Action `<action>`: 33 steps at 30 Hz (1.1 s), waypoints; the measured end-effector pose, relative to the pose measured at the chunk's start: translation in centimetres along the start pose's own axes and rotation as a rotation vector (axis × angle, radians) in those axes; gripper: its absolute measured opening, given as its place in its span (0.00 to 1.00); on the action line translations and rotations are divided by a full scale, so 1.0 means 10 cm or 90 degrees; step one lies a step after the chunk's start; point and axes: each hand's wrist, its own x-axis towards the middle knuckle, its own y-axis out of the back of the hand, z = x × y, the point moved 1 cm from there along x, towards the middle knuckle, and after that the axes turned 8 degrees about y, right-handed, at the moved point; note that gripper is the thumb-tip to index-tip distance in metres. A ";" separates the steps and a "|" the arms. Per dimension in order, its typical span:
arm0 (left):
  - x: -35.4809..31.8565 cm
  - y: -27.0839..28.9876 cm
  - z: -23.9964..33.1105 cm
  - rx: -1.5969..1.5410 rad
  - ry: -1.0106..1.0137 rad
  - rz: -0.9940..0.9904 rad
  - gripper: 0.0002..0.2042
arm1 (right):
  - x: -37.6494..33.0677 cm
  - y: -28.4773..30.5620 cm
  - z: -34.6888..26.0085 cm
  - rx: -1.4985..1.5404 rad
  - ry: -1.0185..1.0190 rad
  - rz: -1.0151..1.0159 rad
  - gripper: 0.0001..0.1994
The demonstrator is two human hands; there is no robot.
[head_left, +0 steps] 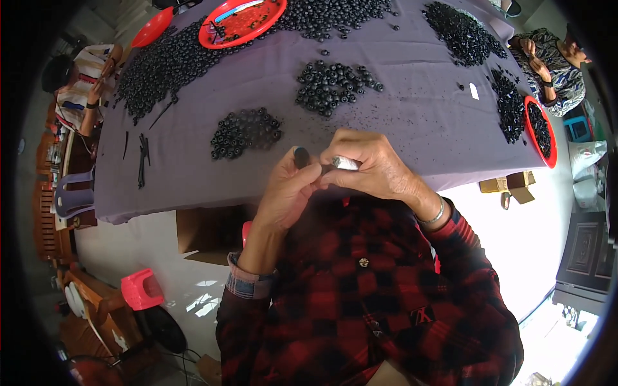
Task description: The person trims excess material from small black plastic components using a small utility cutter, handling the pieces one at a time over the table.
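Pinching a small black ring (301,156), the left hand (290,193) is met at three o'clock by the right hand (370,168), closed on a silvery tool (346,163) lying crosswise above the bench (418,128).

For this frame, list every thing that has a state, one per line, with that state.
left hand: closed, pinching a small black ring in its fingertips.
right hand: closed around a small silvery tool.
red tray: lying flat on the cloth, a few black parts in it.
red dish: at the table's right edge, full of black parts.
purple cloth: spread flat, strewn with heaps of black rings.
pink stool: standing on the floor, unoccupied.
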 end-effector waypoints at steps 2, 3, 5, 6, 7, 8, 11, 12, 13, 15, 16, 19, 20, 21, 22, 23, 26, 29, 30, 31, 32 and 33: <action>-0.01 -0.01 -0.01 -0.017 0.029 -0.015 0.07 | -0.02 0.00 -0.02 -0.002 -0.001 0.005 0.10; -0.01 -0.04 0.00 -0.006 0.010 -0.018 0.07 | -0.03 0.00 -0.02 -0.004 0.001 0.010 0.09; -0.01 -0.04 0.00 0.006 -0.009 -0.020 0.07 | -0.04 0.02 -0.01 -0.004 -0.002 0.010 0.09; -0.02 -0.01 0.00 0.020 -0.014 -0.027 0.07 | -0.03 0.02 -0.01 -0.002 -0.001 0.008 0.09; -0.02 0.00 0.00 0.034 -0.018 -0.034 0.07 | -0.02 0.03 -0.02 -0.001 0.000 0.008 0.09; -0.02 -0.01 -0.01 0.034 -0.015 -0.035 0.07 | -0.02 0.03 -0.02 0.025 -0.016 -0.004 0.08; -0.01 -0.02 -0.01 -0.018 -0.005 -0.045 0.07 | -0.06 0.01 0.06 0.195 -0.079 -0.009 0.05; -0.01 0.00 -0.02 -0.022 0.016 -0.077 0.07 | -0.06 -0.01 0.09 0.338 -0.124 -0.004 0.04; -0.01 0.02 -0.03 -0.027 0.037 -0.108 0.08 | -0.06 0.00 0.10 0.339 -0.124 -0.003 0.04; 0.00 -0.01 -0.03 -0.044 0.038 -0.102 0.08 | -0.07 0.00 0.13 0.403 -0.136 -0.025 0.04; 0.00 -0.03 -0.03 -0.061 0.039 -0.097 0.09 | -0.07 0.00 0.12 0.404 -0.137 -0.025 0.04; 0.00 -0.07 0.01 -0.070 0.005 -0.074 0.06 | -0.05 0.04 0.06 0.421 -0.204 0.052 0.06; -0.01 -0.07 0.02 -0.069 0.003 -0.071 0.06 | -0.02 0.11 -0.01 0.190 -0.175 -0.002 0.06; -0.03 -0.07 0.03 -0.089 -0.026 -0.052 0.06 | 0.00 0.15 -0.05 -0.041 -0.142 -0.054 0.07; -0.05 -0.06 0.04 -0.109 -0.055 -0.032 0.06 | -0.02 0.13 -0.06 -0.033 -0.133 -0.048 0.08; -0.05 -0.06 0.04 -0.109 -0.056 -0.034 0.06 | -0.05 0.09 -0.05 -0.034 -0.132 -0.048 0.08; -0.04 -0.05 0.04 -0.119 -0.062 -0.045 0.07 | -0.09 0.00 -0.08 -0.124 0.025 -0.013 0.08; -0.05 -0.05 0.03 -0.143 -0.079 -0.052 0.07 | -0.09 -0.05 -0.07 -0.186 0.054 -0.004 0.08; -0.04 -0.03 0.02 -0.143 -0.075 -0.063 0.07 | -0.09 -0.06 -0.07 -0.186 0.055 -0.004 0.08; -0.04 -0.03 0.02 -0.144 -0.071 -0.074 0.07 | -0.09 -0.06 -0.06 -0.172 0.053 0.007 0.08; -0.04 -0.03 0.03 -0.144 -0.071 -0.073 0.07 | -0.09 -0.07 -0.05 -0.157 0.049 0.018 0.08; -0.04 -0.03 0.04 -0.140 -0.067 -0.074 0.07 | -0.10 -0.08 -0.04 -0.156 0.049 0.018 0.08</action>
